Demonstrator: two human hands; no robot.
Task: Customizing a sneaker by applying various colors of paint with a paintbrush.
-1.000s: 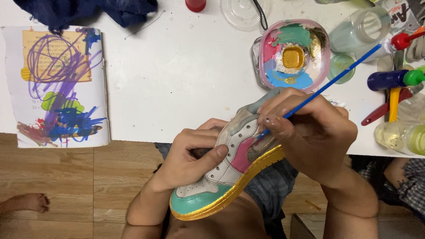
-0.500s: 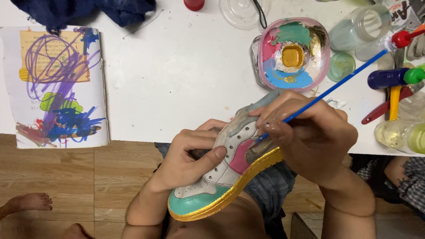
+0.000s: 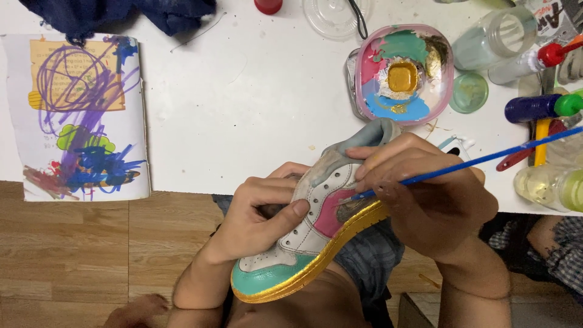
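Head view: my left hand [image 3: 258, 212] clamps the shoe [image 3: 303, 243] across its laces; right-hand fingers [image 3: 388, 167] pinch the brush [image 3: 473, 161]. Shoe seems light, stiff-soled; fresh paint likely smears.

Left hand [image 3: 258, 212] grips sneaker [image 3: 303, 243]; right hand [image 3: 431, 194] holds blue paintbrush [image 3: 486, 159].

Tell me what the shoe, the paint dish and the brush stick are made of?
The shoe looks like smooth leather or fake leather: stitched panels with punched holes, painted teal, pink and shiny gold. The paint dish seems clear pinkish plastic, since its rim is see-through and glossy. The brush stick is thin and shiny blue, maybe painted wood or plastic; I cannot tell which.
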